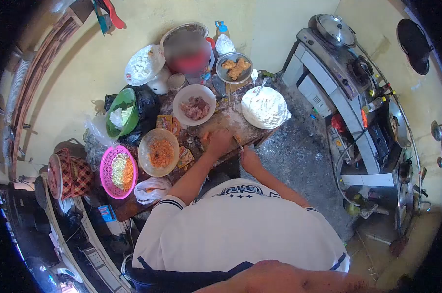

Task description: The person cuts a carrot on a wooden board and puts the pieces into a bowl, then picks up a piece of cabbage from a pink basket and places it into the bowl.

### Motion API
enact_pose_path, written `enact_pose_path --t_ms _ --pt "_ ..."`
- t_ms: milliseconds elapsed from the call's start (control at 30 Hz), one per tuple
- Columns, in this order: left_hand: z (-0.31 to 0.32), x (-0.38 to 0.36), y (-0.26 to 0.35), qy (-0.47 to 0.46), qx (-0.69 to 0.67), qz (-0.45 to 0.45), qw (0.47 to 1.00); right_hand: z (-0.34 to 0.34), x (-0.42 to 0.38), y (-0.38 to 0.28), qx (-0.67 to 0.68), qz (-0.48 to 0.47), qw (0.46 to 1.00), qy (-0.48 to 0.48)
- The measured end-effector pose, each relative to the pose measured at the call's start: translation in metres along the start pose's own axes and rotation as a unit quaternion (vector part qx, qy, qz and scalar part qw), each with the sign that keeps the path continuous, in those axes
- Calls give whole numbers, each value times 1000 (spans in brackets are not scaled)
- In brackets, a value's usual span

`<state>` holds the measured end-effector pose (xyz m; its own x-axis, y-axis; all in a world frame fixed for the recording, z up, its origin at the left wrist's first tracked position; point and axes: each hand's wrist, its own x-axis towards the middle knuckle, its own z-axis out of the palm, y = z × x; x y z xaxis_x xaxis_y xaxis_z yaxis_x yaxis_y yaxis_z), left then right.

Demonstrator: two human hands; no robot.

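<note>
My left hand (218, 142) rests low over the wooden board (234, 125) at the table's front edge, its fingers bent over a small orange piece (206, 136). Just right of it, my right hand (249, 160) is closed round the handle of a knife (237, 142), whose blade points up and left over the board. A white bowl of raw meat (195, 105) stands behind my left hand. To the right, a large white bowl of flour (265, 108) holds a spoon. A bowl of grated orange food (159, 153) is at the left.
A pink basket of chopped vegetables (118, 172), a green basket (123, 112) and a plastic bag (151, 189) stand at the left. Behind are a metal bowl of fried pieces (234, 67) and a plate of white powder (144, 65). The stove (333, 61) is at the right.
</note>
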<state>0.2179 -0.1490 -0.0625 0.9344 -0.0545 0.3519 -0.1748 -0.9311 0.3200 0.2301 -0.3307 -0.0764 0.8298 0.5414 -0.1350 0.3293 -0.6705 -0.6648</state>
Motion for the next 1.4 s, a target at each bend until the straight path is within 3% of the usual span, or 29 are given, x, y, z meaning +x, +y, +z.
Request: enact_pose_path --t_ms 67,100,167,300,367,400,467,1000,1067,1200,1300,1400 --pt "-4 -8 13 -113 -20 -35 993 2 1 4 12 -2 1000 6" --pt "1 -13 11 -114 -22 -34 993 0 1 2 12 -1 1000 6" --pt "11 -23 5 -22 -94 -14 995 -4 -1 -1 -6 6 1000 -2" --pt "18 -26 0 -4 -126 -45 991 -7 -2 -5 4 22 1000 -8" --pt "19 -22 -3 52 -138 0 989 -8 -4 -6 -1 -26 1000 11" --pt "14 -20 -2 52 -139 0 989 -7 -3 -5 -1 -25 1000 10" --pt "-3 -13 0 -73 -56 -29 995 -3 -1 -3 7 -18 1000 0" --pt "0 -7 -7 -48 -50 -2 998 -8 0 -13 -27 3 999 -36" --pt "-6 -7 -4 -103 -94 -43 989 4 7 -5 -36 -4 998 -42" --pt "-3 -6 -7 -113 -96 -42 988 8 14 -4 -37 11 998 -55" --pt "-1 -8 -10 -104 -121 -39 986 4 5 -6 1 -28 1000 -7" --pt "-1 -9 -5 -118 -128 -77 982 -4 -2 -9 -6 -8 999 -32"
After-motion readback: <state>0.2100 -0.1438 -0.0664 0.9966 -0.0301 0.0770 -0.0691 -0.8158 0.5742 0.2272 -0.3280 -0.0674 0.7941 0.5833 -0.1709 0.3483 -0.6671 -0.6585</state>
